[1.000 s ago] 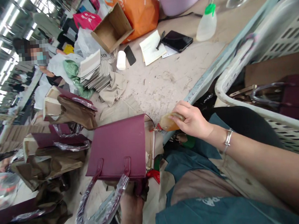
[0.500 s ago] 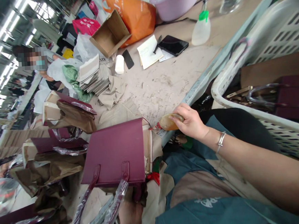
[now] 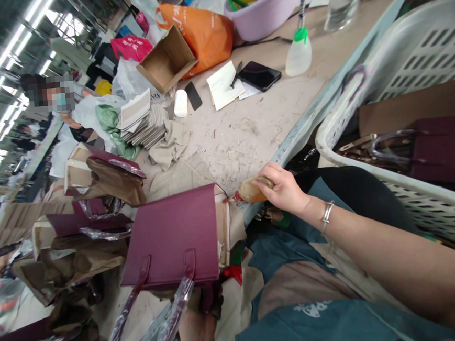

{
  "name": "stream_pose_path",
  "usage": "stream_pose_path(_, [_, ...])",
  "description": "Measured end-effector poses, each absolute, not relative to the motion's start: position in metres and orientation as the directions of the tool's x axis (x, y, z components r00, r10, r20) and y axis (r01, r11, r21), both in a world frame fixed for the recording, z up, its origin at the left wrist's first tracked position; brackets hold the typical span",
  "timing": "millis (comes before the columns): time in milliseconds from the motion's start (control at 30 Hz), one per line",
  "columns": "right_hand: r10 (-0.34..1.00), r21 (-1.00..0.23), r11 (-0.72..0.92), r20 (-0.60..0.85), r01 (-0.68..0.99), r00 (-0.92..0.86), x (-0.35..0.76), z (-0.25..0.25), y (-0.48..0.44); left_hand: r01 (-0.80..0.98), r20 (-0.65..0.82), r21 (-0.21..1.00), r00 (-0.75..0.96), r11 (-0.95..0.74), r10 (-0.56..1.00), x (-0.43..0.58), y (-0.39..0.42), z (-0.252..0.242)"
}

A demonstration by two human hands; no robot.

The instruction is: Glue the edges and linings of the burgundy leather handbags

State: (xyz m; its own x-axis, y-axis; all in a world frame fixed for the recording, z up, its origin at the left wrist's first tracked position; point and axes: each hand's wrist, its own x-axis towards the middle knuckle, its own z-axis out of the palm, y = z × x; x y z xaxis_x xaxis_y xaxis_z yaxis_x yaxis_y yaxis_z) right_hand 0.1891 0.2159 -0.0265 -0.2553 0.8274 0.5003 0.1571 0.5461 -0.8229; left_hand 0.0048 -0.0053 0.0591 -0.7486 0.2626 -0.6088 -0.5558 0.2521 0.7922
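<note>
The right hand (image 3: 282, 190) is grasping a glue-coloured bottle (image 3: 249, 191), fingers wrapped around its base end. The left hand (image 3: 198, 315) is reaching under the burgundy handbag (image 3: 173, 235); its fingers are hiding beneath the panel, so I cannot tell whether they are gripping.

From the head camera I am viewing the handbag at the near edge of the worktable (image 3: 249, 140), its smooth panel facing up and its plastic-wrapped handles (image 3: 172, 319) hanging toward the wearer. The bottle's red nozzle (image 3: 236, 196) is pointing at the pale side edge of the bag; I cannot confirm contact.

Left of the handbag, I am observing further burgundy bags with brown wrapping (image 3: 116, 179). Beyond it, a stack of boards (image 3: 149, 129) is standing near a white cylinder (image 3: 180, 103). Farther along, a pen (image 3: 236, 75) is lying across a notepad (image 3: 223, 89), beside a black phone (image 3: 260, 75); a green-capped bottle (image 3: 298, 57) is standing just past them. An open carton (image 3: 167, 59) is leaning near an orange bag (image 3: 209, 38) and a lilac basin (image 3: 264, 15). To the right, a white crate (image 3: 330, 144) is holding another burgundy bag (image 3: 442, 148).
</note>
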Motion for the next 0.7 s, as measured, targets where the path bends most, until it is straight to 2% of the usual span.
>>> stream_pose_path(200, [0.812, -0.900, 0.436, 0.396, -0.005, -0.430, 0.187, -0.027, 0.204, -0.544, -0.604, 0.795, -0.750, 0.268, 0.270, 0.006, -0.003, 0.059])
stream_pose_path(333, [0.847, -0.850, 0.511, 0.473, 0.126, -0.244, 0.186, -0.028, 0.210, -0.536, -0.602, 0.798, -0.733, 0.277, 0.317, 0.003, -0.006, 0.056])
stream_pose_path(400, [0.826, -0.812, 0.558, 0.522, 0.171, -0.213, 0.186, -0.028, 0.215, -0.523, -0.595, 0.803, -0.729, 0.285, 0.339, 0.002, -0.007, 0.054])
stream_pose_path(533, [0.795, -0.813, 0.572, 0.516, 0.110, -0.319, 0.187, -0.025, 0.213, -0.513, -0.582, 0.813, -0.733, 0.274, 0.354, 0.000, -0.009, 0.051])
stream_pose_path(700, [0.771, -0.898, 0.437, 0.404, -0.052, -0.493, 0.190, -0.017, 0.201, -0.542, -0.600, 0.800, -0.711, 0.258, 0.366, -0.001, -0.009, 0.047])
